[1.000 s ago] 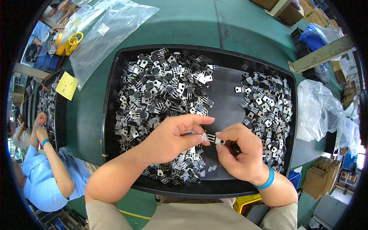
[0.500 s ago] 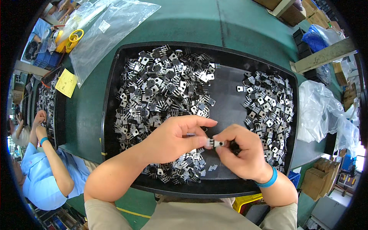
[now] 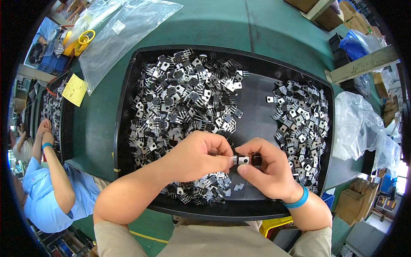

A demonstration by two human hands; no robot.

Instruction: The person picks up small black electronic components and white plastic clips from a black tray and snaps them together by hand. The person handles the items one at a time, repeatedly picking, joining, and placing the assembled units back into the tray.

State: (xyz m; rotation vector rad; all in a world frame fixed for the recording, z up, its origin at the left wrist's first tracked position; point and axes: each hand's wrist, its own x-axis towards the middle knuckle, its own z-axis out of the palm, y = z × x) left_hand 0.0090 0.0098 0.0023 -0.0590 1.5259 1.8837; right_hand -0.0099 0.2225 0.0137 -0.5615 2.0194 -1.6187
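Note:
Near the front of a black tray (image 3: 257,205), my two hands meet. My left hand (image 3: 205,156) pinches a transistor (image 3: 243,160) between thumb and forefinger at its leg end, its silvery tab with a round hole facing up. A small pale piece shows at the legs by the fingertips; its kind is unclear. Around the tab end, my right hand (image 3: 274,171) has thumb and forefinger spread apart. Dark transistor bodies (image 3: 257,159) sit in that hand's curled fingers, partly hidden. Under and beyond my left hand lies a large heap of loose transistors (image 3: 180,98).
A smaller transistor heap (image 3: 302,124) lies along the tray's right side. Small grey pieces (image 3: 239,186) rest near the front. Clear plastic bags (image 3: 128,34), a yellow paper (image 3: 75,90) and yellow-handled tool (image 3: 81,43) lie left. At far left another person (image 3: 55,184) works at a similar tray.
My right thumb and forefinger have moved off the transistor and spread apart. Its tab now shows fully, still pinched by my left hand, whose forefinger has curled down.

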